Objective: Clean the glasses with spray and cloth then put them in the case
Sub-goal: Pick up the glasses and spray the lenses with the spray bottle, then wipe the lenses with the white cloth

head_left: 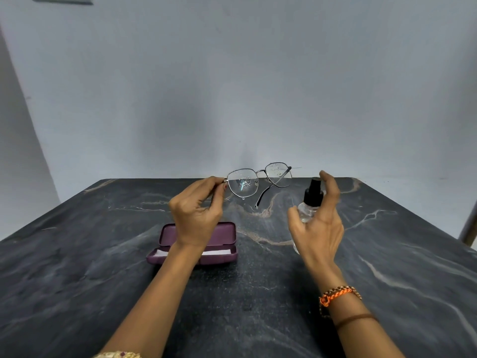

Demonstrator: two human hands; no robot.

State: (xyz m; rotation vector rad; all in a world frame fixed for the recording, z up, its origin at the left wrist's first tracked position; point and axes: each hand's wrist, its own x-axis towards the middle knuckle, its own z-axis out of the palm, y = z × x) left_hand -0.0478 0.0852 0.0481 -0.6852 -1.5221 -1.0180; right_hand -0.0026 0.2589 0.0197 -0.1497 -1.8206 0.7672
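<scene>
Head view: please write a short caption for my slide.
Left hand holds wet glasses; right hand grips spray bottle.

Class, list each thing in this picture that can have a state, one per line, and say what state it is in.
Thin metal-framed glasses: unfolded, held up, both lenses dotted with droplets.
Clear spray bottle with black nozzle: upright, uncapped, held off the table.
Purple hard glasses case: open, lying on the dark marble table, something white inside.
Left hand: pinching the frame's left end.
Right hand: wrapped around the bottle, forefinger over the nozzle.
</scene>
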